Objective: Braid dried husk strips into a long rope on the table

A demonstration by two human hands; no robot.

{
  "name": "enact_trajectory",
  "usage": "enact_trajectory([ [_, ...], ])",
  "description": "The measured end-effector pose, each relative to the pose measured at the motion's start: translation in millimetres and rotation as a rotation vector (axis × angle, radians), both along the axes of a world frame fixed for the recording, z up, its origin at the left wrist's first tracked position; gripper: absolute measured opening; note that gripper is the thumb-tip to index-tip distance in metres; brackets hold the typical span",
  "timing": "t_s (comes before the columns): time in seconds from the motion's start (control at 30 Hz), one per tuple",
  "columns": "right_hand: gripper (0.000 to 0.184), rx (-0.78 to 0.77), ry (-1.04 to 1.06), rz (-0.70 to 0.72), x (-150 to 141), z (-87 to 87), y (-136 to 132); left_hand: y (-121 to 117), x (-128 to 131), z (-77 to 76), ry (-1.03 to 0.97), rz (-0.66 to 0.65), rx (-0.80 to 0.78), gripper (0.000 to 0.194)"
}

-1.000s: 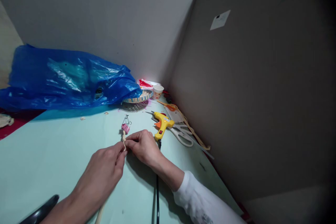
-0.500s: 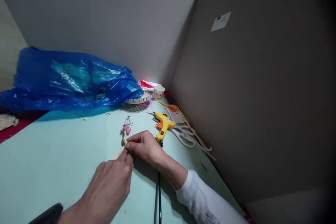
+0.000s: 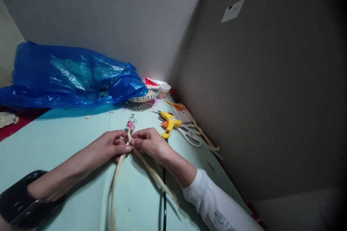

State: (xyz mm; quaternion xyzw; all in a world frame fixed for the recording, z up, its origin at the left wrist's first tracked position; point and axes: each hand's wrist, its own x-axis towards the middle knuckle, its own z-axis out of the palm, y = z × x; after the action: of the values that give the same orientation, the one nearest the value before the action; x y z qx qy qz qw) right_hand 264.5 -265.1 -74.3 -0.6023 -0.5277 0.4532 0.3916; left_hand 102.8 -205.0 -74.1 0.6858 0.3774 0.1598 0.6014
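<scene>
The pale strands (image 3: 116,177) are located at the near centre of the tabletop (image 3: 67,137), between the two hands. Their upper end meets the pink binder clip (image 3: 131,126), which lies just beyond the fingertips. Below the grip, the strands divide: one length hangs toward the near edge of view on the left, and another runs diagonally to the right, across the black cord (image 3: 164,202).

The left hand (image 3: 128,143) pinches the strands with its thumb and fingers drawn close together. The right hand (image 3: 131,140) holds the same section from the opposite side, also in a narrow pinch. The fingertips of both hands are near each other; whether they touch cannot be determined.

The yellow glue gun (image 3: 171,124) lies beyond the right hand, beside the white-handled scissors (image 3: 191,137). The paper cup (image 3: 164,92) stands at the rear, next to the shallow basket (image 3: 146,97). The blue plastic bag (image 3: 73,75) occupies the rear left.
</scene>
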Motion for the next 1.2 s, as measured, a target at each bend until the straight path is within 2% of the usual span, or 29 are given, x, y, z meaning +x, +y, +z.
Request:
enact_trajectory([
  [0.17,0.013,0.028,-0.087,0.043,4,0.2,0,6,-5,2.4,0.067,-0.065,0.087,0.034],
  [0.37,0.008,0.009,-0.182,0.125,4,2.1,-1,8,-12,-7.1,0.087,-0.085,0.163,0.024],
  [0.57,0.005,-0.026,-0.236,0.079,1,8.3,-1,-3,0,-16.8,0.076,0.095,-0.006,0.027],
  [0.77,0.004,-0.007,-0.290,0.141,3,14.1,-4,-15,8,-13.5,0.054,0.225,-0.030,0.032],
  [0.93,0.010,0.035,-0.515,0.225,13,38.0,-13,-19,10,-2.3,0.075,0.281,-0.042,0.029],
  [1.03,0.018,0.101,-0.725,0.174,9,51.7,-23,-20,11,-1.3,0.072,0.308,-0.049,0.029],
  [1.13,0.021,0.142,-0.972,0.166,-11,50.6,-36,-20,11,-5.6,0.057,0.338,-0.057,0.028],
  [1.2,0.020,0.232,-1.086,0.250,-28,40.8,-45,-20,10,-8.7,0.045,0.352,-0.073,0.027],
])
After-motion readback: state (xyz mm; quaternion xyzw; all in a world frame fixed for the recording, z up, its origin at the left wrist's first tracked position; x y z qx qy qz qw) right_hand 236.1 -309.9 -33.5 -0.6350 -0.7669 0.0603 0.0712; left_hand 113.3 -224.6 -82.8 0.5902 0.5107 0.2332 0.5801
